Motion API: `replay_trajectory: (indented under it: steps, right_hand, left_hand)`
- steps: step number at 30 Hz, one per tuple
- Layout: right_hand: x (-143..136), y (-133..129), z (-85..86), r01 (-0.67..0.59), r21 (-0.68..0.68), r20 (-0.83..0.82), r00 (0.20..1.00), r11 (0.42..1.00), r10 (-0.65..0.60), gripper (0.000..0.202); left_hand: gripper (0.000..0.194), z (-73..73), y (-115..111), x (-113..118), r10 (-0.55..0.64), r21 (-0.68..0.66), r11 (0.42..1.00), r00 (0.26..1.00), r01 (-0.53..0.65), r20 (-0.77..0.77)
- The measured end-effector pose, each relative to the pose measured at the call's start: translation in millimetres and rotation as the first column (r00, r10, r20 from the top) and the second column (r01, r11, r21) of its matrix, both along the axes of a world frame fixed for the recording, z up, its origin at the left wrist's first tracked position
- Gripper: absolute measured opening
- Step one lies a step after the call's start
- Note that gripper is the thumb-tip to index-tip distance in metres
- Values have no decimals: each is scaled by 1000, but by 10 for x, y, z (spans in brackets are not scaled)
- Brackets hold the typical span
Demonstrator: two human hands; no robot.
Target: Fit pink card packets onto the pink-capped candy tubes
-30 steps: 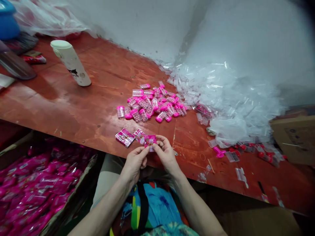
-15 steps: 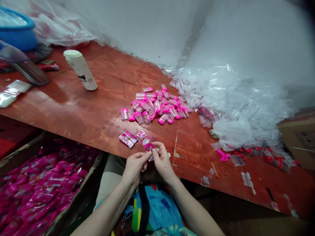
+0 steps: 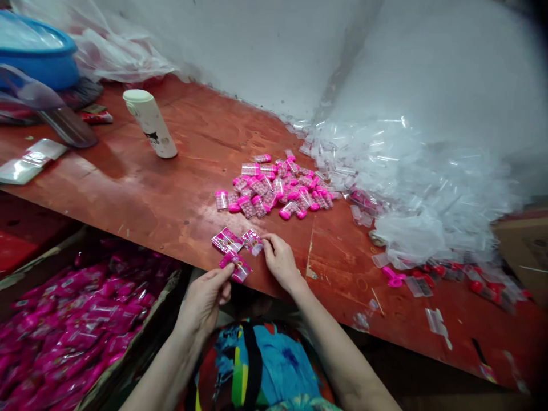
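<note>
My left hand (image 3: pixel 208 297) pinches a small pink printed plastic bag (image 3: pixel 236 268) between thumb and fingers, just over the table's front edge. The bag looks flat. My right hand (image 3: pixel 280 260) has its fingertips closed at the right edge of another printed plastic bag (image 3: pixel 252 242) on the table. Left of that one lies a flat stack of the same pink bags (image 3: pixel 226 240). Beyond my hands is a heap of small clear bottles with pink caps (image 3: pixel 269 185), filled with pink beads or candies.
A large pile of clear plastic containers (image 3: pixel 428 165) stands against the wall at right. At left are a cream bottle (image 3: pixel 152 125), a blue basin (image 3: pixel 47 57) and a clear scoop (image 3: pixel 64 117). A box full of pink packets (image 3: pixel 85 325) sits below the table, lower left.
My hands have moved apart. The left drew left and down with a pink bag, while the right moved to the bag lying on the table. The view shifted slightly.
</note>
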State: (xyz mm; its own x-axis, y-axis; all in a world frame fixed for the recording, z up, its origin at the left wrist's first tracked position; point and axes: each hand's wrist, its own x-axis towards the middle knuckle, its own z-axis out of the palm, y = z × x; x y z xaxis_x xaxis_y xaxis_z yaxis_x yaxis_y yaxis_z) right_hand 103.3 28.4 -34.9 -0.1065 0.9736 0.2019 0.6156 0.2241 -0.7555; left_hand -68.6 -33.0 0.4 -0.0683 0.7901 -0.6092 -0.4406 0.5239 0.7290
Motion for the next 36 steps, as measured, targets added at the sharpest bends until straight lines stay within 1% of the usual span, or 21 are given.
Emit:
replay_trajectory:
  steps: [2, 4, 8, 10, 13, 16, 18, 20, 22, 25, 28, 29, 30, 31, 33, 34, 35, 36]
  right_hand:
    - [-70, 129, -22, -17, 34, 28, 999, 999, 16, 19]
    - [-131, 201, -17, -27, 65, 34, 999, 997, 25, 20]
    - [-179, 322, 41, -15, 134, 83, 997, 991, 4, 19]
    - [-182, 452, 79, 29, 164, 120, 992, 986, -50, 20]
    - [-213, 730, 136, 111, 196, 176, 973, 974, -147, 22]
    - [-290, 972, 163, 169, 184, 215, 954, 968, -208, 18]
    - [-334, 1047, 154, 188, 155, 214, 952, 970, -219, 13]
    - [-339, 1046, 130, 190, 118, 181, 961, 975, -209, 8]
    - [-297, 985, 104, 178, 71, 112, 976, 981, -185, 8]
    - [-190, 813, 101, 122, -31, -46, 991, 992, -124, 16]
    - [-108, 569, 155, 20, -136, -206, 977, 990, -48, 26]
    - [-94, 479, 183, -31, -187, -297, 955, 982, -27, 28]
    - [-86, 389, 213, -89, -248, -417, 909, 965, -24, 28]
    - [-83, 303, 244, -151, -311, -549, 835, 938, -47, 28]
    - [-88, 145, 302, -293, -411, -760, 633, 863, -147, 29]
    - [-95, 76, 327, -358, -440, -813, 549, 823, -196, 31]
    - [-106, 13, 349, -406, -456, -836, 502, 792, -223, 33]
    - [-119, -43, 368, -445, -461, -849, 472, 768, -236, 36]
  left_hand:
    - [34, 34, 8, -117, 62, 11, 998, 998, -63, 29]
    - [34, 54, 8, -231, 113, 6, 993, 993, -114, 37]
    - [35, 42, -19, -375, 193, -18, 981, 981, -192, 11]
    - [35, 35, -31, -373, 190, -31, 981, 982, -190, 16]
    - [35, 44, -26, -297, 178, -37, 984, 983, -176, 34]
    - [38, 72, 11, -206, 148, -30, 989, 988, -146, 47]
    - [40, 103, 47, -170, 133, -15, 991, 989, -133, 58]
    - [41, 144, 88, -159, 139, 4, 990, 987, -139, 75]
    - [40, 188, 134, -164, 164, 17, 986, 981, -167, 102]
    - [36, 243, 216, -176, 223, 35, 972, 961, -232, 162]
    - [35, 277, 301, -164, 275, 44, 956, 937, -290, 218]
    - [35, 285, 326, -152, 288, 40, 951, 929, -305, 234]
    - [34, 292, 349, -136, 299, 33, 948, 921, -316, 249]
    - [33, 297, 368, -118, 306, 25, 946, 914, -324, 265]
    - [31, 302, 395, -79, 305, 15, 946, 905, -324, 297]
    - [30, 300, 403, -60, 299, 11, 948, 903, -318, 308]
    - [28, 297, 409, -43, 291, 8, 951, 903, -310, 316]
    - [28, 290, 412, -28, 287, 5, 952, 903, -305, 320]
